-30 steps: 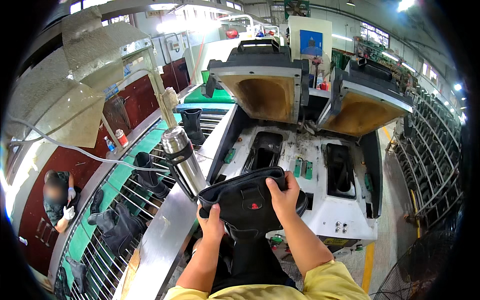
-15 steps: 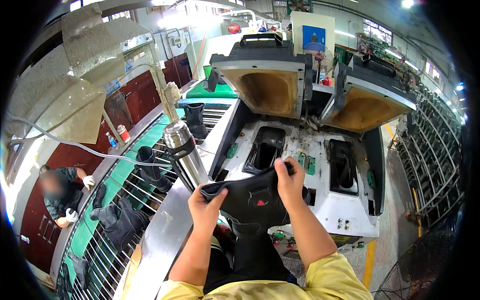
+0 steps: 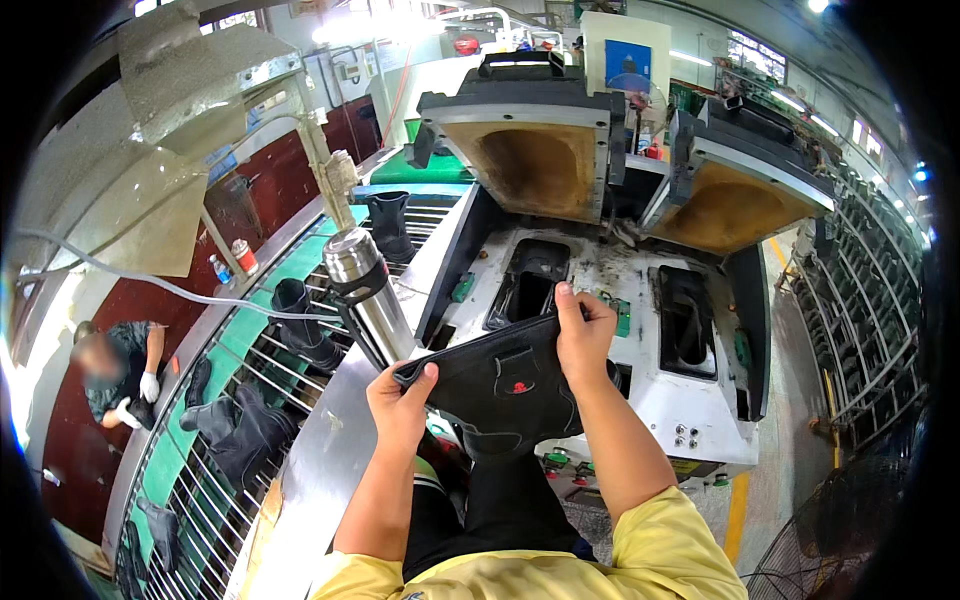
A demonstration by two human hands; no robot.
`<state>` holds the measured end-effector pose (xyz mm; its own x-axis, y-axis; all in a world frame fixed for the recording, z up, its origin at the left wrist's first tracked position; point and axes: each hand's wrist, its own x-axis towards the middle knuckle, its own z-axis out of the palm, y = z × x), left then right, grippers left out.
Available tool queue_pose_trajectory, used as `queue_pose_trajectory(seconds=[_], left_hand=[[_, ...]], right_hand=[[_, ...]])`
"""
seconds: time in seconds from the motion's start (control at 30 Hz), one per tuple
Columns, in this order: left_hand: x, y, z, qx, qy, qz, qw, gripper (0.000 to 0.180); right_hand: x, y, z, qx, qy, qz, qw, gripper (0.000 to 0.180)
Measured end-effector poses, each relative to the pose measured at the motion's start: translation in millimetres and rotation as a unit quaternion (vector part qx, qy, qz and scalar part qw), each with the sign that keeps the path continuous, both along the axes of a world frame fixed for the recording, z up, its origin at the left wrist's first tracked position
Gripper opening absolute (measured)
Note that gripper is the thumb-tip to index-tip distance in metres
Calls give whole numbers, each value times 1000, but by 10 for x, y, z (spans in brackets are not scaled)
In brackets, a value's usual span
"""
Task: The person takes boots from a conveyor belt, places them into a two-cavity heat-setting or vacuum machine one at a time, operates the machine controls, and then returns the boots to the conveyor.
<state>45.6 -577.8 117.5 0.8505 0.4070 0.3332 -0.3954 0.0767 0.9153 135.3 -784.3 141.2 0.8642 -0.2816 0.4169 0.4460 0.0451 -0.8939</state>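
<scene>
A black boot (image 3: 500, 395) with a small red mark on its shaft hangs in front of me, held by its top edge. My left hand (image 3: 400, 402) pinches the left end of that edge, thumb on the near side. At the opposite end, my right hand (image 3: 584, 340) grips the edge with its thumb pointing up. Between them the rim is drawn nearly straight. The boot's lower part is foreshortened against my dark trousers. Just beyond it stands a white machine (image 3: 640, 400) with two dark wells, the left well (image 3: 535, 285) closest to the boot.
Two raised lids (image 3: 610, 150) overhang the machine. A steel thermos (image 3: 370, 300) stands left of my hands. Several black boots (image 3: 245, 440) lie on the roller conveyor (image 3: 225, 515), with a gloved person (image 3: 125, 365) behind it. Right are a metal rack (image 3: 865, 330) and a fan (image 3: 840, 540).
My hands have drawn slightly apart, the right one rising, and the boot's top edge has straightened. The person at the left has brought both gloved hands together on a dark item.
</scene>
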Motion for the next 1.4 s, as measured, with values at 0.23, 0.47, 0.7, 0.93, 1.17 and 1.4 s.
queue_pose_trajectory(seconds=[0.23, 0.47, 0.7, 0.93, 1.17, 1.4], left_hand=[[-109, 4, -696, -73, -74, -128, 986, 104], [-60, -320, -613, -6, 47, -85, 995, 54], [322, -551, -195, -102, -38, -18, 994, 27], [324, -1040, 331, -82, -65, -17, 994, 29], [68, -1074, 1070, -226, -78, -8, 971, 37], [368, -1109, 1088, -328, 56, -71, 940, 52]], right_hand=[[-96, 15, -5, 0, -9, 31, 999, 46], [-58, -7, 41, 43, 23, 36, 998, 46], [-198, -237, -405, 137, -43, -49, 988, 25], [-1842, -37, -1794, 318, 263, 223, 883, 35], [-1138, 197, -1203, 456, 6, 313, 833, 62], [-496, -269, -873, 596, -10, 264, 758, 68]])
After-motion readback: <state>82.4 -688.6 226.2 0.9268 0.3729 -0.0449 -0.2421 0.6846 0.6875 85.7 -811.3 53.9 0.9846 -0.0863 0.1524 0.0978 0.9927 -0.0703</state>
